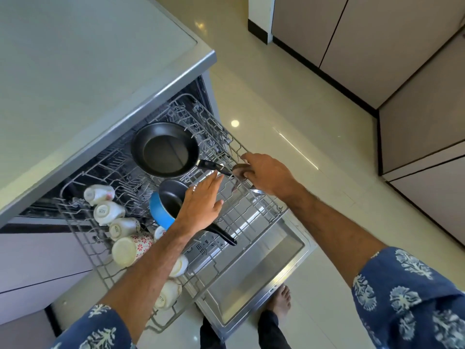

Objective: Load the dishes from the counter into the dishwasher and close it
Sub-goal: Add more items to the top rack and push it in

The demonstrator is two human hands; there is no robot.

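Observation:
The dishwasher's wire rack (254, 212) is pulled out over the lowered door (254, 270). A black frying pan (163, 149) lies at the rack's far end. Nearer sits a blue saucepan (159, 210) with its black handle pointing toward me. Several pale mugs (108, 212) lie in a row along the left side. My left hand (201, 205) hovers flat over the saucepan, fingers straight, holding nothing. My right hand (266, 172) grips a utensil with a brown handle (239, 170) at the rack's right edge; a bit of its metal shows below my palm.
The grey countertop (75, 59) overhangs the dishwasher at the upper left. Glossy floor tiles (314, 122) stretch to the right, bordered by beige cabinets (415, 71). My bare foot (280, 298) stands beside the door's near corner.

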